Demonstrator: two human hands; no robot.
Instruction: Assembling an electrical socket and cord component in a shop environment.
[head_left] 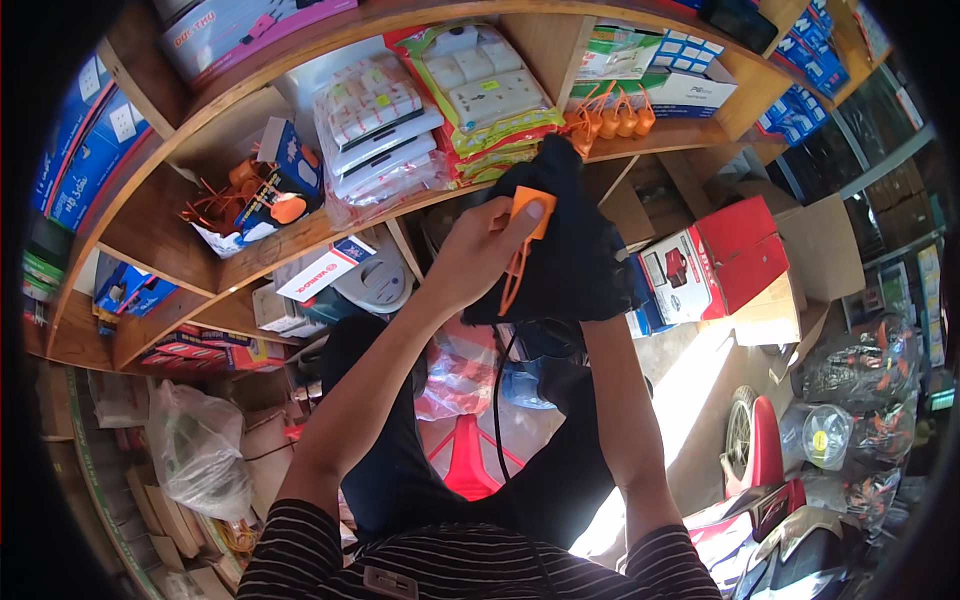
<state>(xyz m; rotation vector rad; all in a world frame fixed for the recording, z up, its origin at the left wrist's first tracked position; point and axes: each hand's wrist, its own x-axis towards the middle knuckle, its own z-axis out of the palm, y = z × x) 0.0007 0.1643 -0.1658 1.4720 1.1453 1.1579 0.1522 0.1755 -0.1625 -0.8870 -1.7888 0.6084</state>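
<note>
1. Behind the raised work, a wooden shelf (650, 146) is set across the view, and its front edge is partly blocked by the black cloth (575, 255).
2. On the right, a red-and-white box (680, 275) is seen near an open cardboard box (818, 245); farther down, a motorbike (750, 510) is cut off by the rim.
3. Below the arms, a red stool (468, 462) is seen between the legs; at left, a clear plastic bag (200, 450) is bunched.
4. In the shelf's left compartment, an open blue carton (298, 172) is kept, with orange corded pieces (245, 185) heaped in and beside it.
5. In the next compartment, white goods in clear wrapping (375, 125) are stacked beside yellow-and-red packs (485, 85).
6. Before these, an orange piece (533, 199) with a looped cord is pinched between thumb and fingers of the left hand (472, 245), against the black cloth.
7. The right hand is covered by the cloth; whether it is spread or closed cannot be told.
</note>
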